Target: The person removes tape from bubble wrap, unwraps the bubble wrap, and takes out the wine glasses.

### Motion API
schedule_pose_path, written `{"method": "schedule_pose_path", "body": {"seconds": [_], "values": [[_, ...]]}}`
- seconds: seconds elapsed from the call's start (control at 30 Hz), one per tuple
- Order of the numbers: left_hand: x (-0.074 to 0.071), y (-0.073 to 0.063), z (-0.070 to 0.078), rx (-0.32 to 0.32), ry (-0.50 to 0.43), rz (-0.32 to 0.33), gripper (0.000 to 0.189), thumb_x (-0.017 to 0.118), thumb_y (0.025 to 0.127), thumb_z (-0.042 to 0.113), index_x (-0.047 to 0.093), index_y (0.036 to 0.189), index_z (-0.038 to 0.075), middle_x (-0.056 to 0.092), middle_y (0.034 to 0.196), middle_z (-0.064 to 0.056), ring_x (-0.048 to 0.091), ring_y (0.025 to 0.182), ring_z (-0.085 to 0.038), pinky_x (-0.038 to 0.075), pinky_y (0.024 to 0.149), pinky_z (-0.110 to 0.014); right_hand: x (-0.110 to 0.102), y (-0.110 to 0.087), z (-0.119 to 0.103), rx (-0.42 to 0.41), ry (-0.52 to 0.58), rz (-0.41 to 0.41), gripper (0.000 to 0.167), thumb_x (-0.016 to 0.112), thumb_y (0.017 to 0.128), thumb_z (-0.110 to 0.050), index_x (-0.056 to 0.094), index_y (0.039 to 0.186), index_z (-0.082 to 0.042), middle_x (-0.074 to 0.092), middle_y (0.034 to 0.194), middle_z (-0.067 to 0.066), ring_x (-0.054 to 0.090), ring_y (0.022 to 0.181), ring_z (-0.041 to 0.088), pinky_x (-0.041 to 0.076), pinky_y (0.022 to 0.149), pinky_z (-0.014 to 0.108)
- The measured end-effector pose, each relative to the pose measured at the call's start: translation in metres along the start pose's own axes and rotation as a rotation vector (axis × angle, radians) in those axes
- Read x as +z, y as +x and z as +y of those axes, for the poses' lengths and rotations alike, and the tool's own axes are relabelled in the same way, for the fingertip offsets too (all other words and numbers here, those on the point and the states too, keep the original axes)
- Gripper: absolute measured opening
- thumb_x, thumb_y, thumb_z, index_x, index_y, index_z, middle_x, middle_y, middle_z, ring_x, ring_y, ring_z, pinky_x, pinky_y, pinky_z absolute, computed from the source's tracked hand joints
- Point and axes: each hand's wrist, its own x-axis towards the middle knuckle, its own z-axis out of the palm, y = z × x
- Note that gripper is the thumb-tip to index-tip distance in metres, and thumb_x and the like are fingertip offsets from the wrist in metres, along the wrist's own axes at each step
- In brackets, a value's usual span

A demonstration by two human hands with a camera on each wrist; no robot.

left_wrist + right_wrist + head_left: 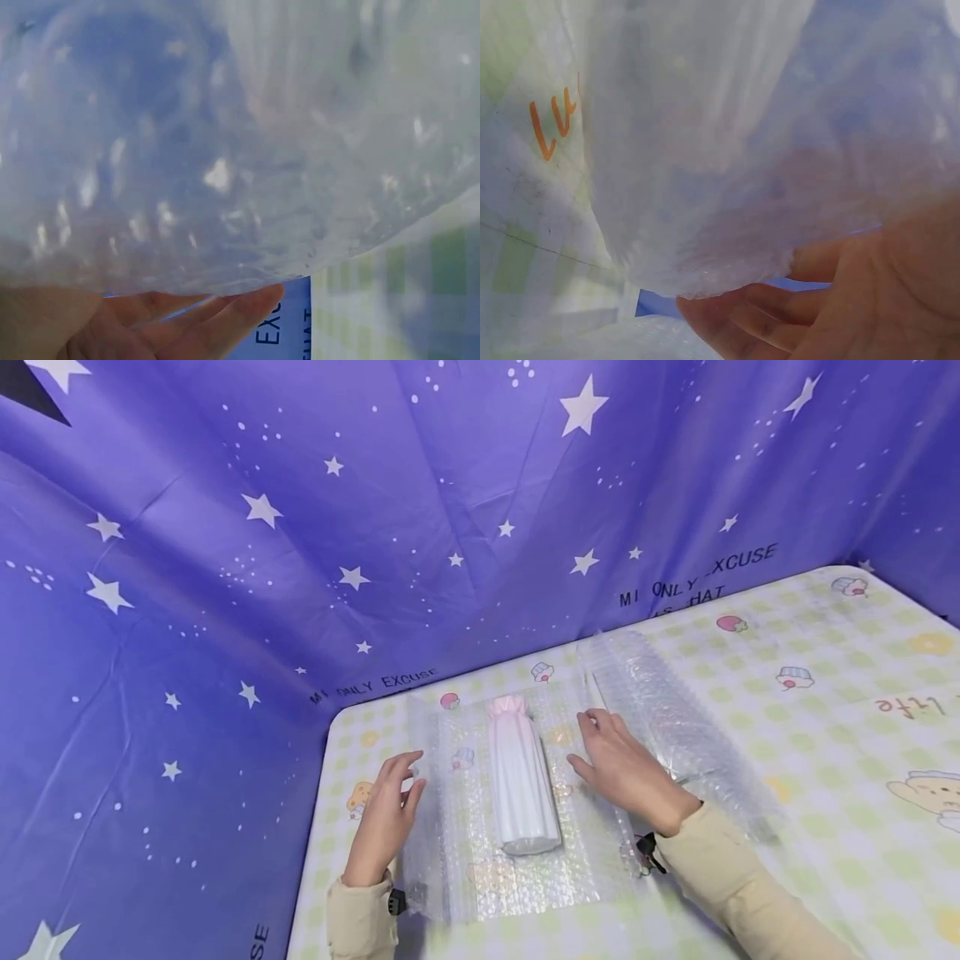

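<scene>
Head view: saw a pleated white vase (525, 785) with a pink frilled neck, lying on its side near the middle of a spread sheet of bubble wrap (463, 831) on the table (840, 760), neck pointed away from the person. Found the left grip (384, 818) fairly wide, with thumb apart from loosely bent fingers, at the sheet's left edge. Found the right grip (630, 768) similarly wide, over the right side, clear of the vase. Noted bunched film (675, 718) farther right; could not tell whether joined to the sheet. Saw bubble wrap close before both wrist cameras, near the fingertips, but made out no sure pinch. Judged the laying-out done; judged the folding-over left to do, with no wrap seen closed around the vase.
</scene>
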Motion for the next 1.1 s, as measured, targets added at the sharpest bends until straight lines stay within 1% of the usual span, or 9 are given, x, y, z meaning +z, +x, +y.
{"method": "schedule_pose_path", "body": {"seconds": [0.2, 0.33, 0.4, 0.47, 0.63, 0.77, 0.87, 1.0, 1.1], "values": [[-0.002, 0.000, -0.006, 0.039, 0.043, 0.000, 0.038, 0.059, 0.098, 0.000, 0.055, 0.135, 0.005, 0.055, 0.134, -0.016, 0.062, 0.110, -0.033, 0.058, 0.080, -0.039, -0.003, -0.002, 0.000, 0.020, 0.017, -0.032, 0.062, 0.060, 0.098, -0.020, 0.035, 0.141, 0.018, 0.038, 0.143, 0.037, 0.036, 0.133, 0.050, 0.040, 0.106, 0.059], [-0.006, 0.001, -0.007, 0.057, 0.064, -0.004, 0.036, 0.057, 0.099, 0.001, 0.055, 0.135, 0.004, 0.055, 0.134, -0.017, 0.062, 0.110, -0.033, 0.057, 0.080, -0.040, -0.008, -0.005, -0.001, 0.031, 0.023, -0.036, 0.065, 0.061, 0.098, -0.020, 0.033, 0.143, 0.017, 0.034, 0.146, 0.038, 0.034, 0.136, 0.051, 0.039, 0.106, 0.061], [-0.010, 0.000, -0.005, 0.048, 0.050, -0.009, 0.036, 0.056, 0.100, 0.002, 0.055, 0.136, 0.004, 0.054, 0.136, -0.017, 0.061, 0.112, -0.033, 0.058, 0.082, -0.040, -0.012, -0.007, -0.002, 0.037, 0.028, -0.047, 0.067, 0.061, 0.098, -0.021, 0.031, 0.145, 0.016, 0.029, 0.149, 0.039, 0.030, 0.138, 0.052, 0.036, 0.108, 0.062], [-0.014, -0.001, -0.004, 0.022, 0.025, -0.019, 0.038, 0.056, 0.100, 0.004, 0.053, 0.138, 0.004, 0.051, 0.139, -0.017, 0.060, 0.115, -0.033, 0.058, 0.085, -0.040, -0.016, -0.009, -0.004, 0.044, 0.032, -0.069, 0.069, 0.060, 0.098, -0.023, 0.028, 0.147, 0.015, 0.024, 0.152, 0.039, 0.026, 0.140, 0.054, 0.032, 0.110, 0.064], [-0.025, -0.007, -0.002, -0.016, 0.033, -0.028, 0.040, 0.057, 0.101, 0.008, 0.052, 0.140, 0.004, 0.049, 0.144, -0.016, 0.059, 0.120, -0.033, 0.057, 0.088, -0.041, -0.029, -0.016, -0.009, 0.044, 0.027, -0.104, 0.074, 0.059, 0.099, -0.028, 0.024, 0.151, 0.012, 0.015, 0.155, 0.039, 0.022, 0.141, 0.056, 0.028, 0.111, 0.066], [-0.034, -0.013, 0.000, 0.010, 0.070, -0.017, 0.042, 0.060, 0.099, 0.009, 0.053, 0.139, 0.002, 0.049, 0.143, -0.017, 0.059, 0.118, -0.033, 0.056, 0.090, -0.044, -0.042, -0.024, -0.014, 0.006, 0.011, -0.083, 0.074, 0.059, 0.099, -0.029, 0.025, 0.151, 0.010, 0.016, 0.156, 0.038, 0.023, 0.140, 0.056, 0.026, 0.112, 0.066], [-0.044, -0.015, 0.007, 0.039, 0.097, -0.008, 0.042, 0.062, 0.098, 0.010, 0.053, 0.138, 0.002, 0.049, 0.143, -0.018, 0.062, 0.113, -0.033, 0.055, 0.090, -0.047, -0.053, -0.030, -0.018, -0.027, 0.009, -0.056, 0.073, 0.059, 0.099, -0.030, 0.026, 0.152, 0.008, 0.018, 0.157, 0.035, 0.024, 0.141, 0.055, 0.025, 0.112, 0.067], [-0.058, -0.017, 0.024, 0.065, 0.121, -0.008, 0.042, 0.062, 0.099, 0.015, 0.053, 0.139, 0.005, 0.048, 0.146, -0.017, 0.064, 0.108, -0.032, 0.055, 0.089, -0.047, -0.068, -0.036, -0.027, -0.080, 0.018, -0.020, 0.073, 0.059, 0.099, -0.032, 0.025, 0.153, 0.003, 0.021, 0.157, 0.031, 0.026, 0.141, 0.052, 0.026, 0.112, 0.067], [-0.066, -0.016, 0.037, 0.074, 0.120, -0.024, 0.043, 0.061, 0.100, 0.018, 0.052, 0.140, 0.007, 0.046, 0.148, -0.015, 0.062, 0.113, -0.031, 0.054, 0.091, -0.047, -0.079, -0.039, -0.037, -0.101, 0.038, -0.025, 0.074, 0.058, 0.100, -0.035, 0.023, 0.155, -0.001, 0.023, 0.159, 0.026, 0.026, 0.144, 0.046, 0.026, 0.113, 0.065]]}}
